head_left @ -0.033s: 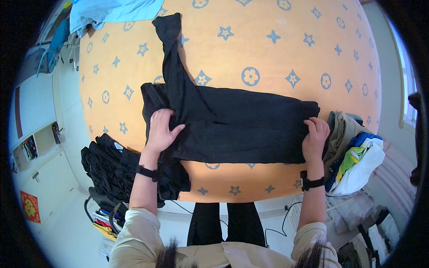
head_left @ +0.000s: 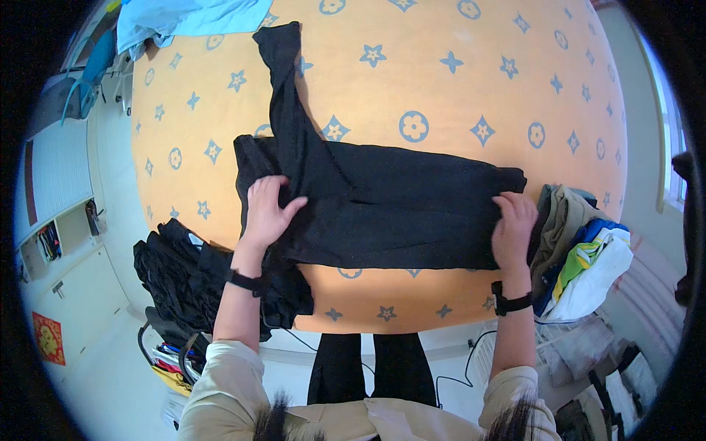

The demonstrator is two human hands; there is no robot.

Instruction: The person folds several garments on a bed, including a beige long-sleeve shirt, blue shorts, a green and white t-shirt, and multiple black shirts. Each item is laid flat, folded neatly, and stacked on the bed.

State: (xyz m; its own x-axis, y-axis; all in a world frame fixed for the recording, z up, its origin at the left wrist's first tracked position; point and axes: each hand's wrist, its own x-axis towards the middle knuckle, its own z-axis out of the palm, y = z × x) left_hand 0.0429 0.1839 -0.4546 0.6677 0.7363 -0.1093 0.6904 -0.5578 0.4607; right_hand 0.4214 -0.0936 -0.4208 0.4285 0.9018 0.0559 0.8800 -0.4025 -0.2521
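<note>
Head view: black-clad legs point(head_left: 404, 371) nearest, on the wearer's side of the black garment point(head_left: 397, 213), the landmark here. Garment lies spread sideways on an orange patterned sheet point(head_left: 441, 95). Left hand point(head_left: 268, 212) on its left part, palm down, thumb and fingers apart. Right hand point(head_left: 513, 229) at its right end, fingers bent over the edge; cannot tell whether they pinch the cloth. Dark band on each wrist. Heap of black clothes point(head_left: 173, 264) at the garment's near left; where one stops and the other starts is unclear. Folded clothes point(head_left: 562, 242), mixed colours, just beside its right end. Narrow length point(head_left: 283, 84) of the garment runs away from its left part. Light blue cloth point(head_left: 195, 18) beyond, to the far left.
</note>
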